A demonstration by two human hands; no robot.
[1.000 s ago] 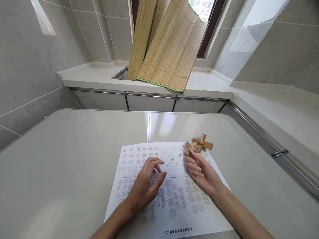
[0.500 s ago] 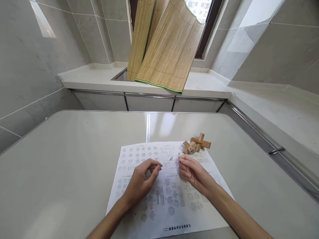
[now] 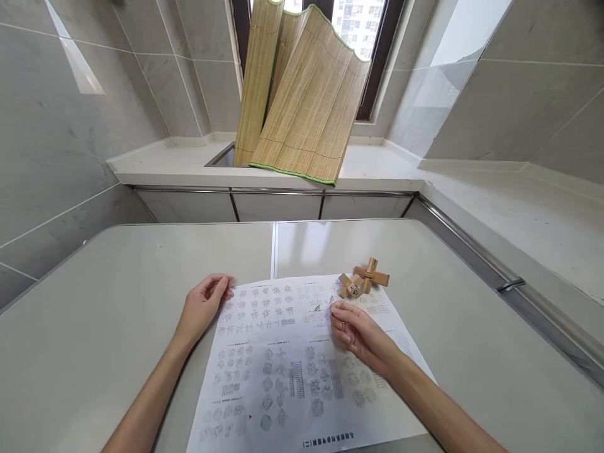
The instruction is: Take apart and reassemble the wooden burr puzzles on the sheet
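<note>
While two wooden puzzles (image 3: 370, 275) touch one paper (image 3: 264, 343), the left hand (image 3: 201, 308) curls by its corner, hold unclear; the half-open right hand (image 3: 361, 336) seems empty.

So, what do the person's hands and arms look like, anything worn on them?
Both the left hand and the right hand are ungloved, with slender fingers. The left forearm and right forearm are slim and bare as far as the picture shows: no sleeve, watch or bracelet in view. Any ring would be too small to make out surely.
</note>
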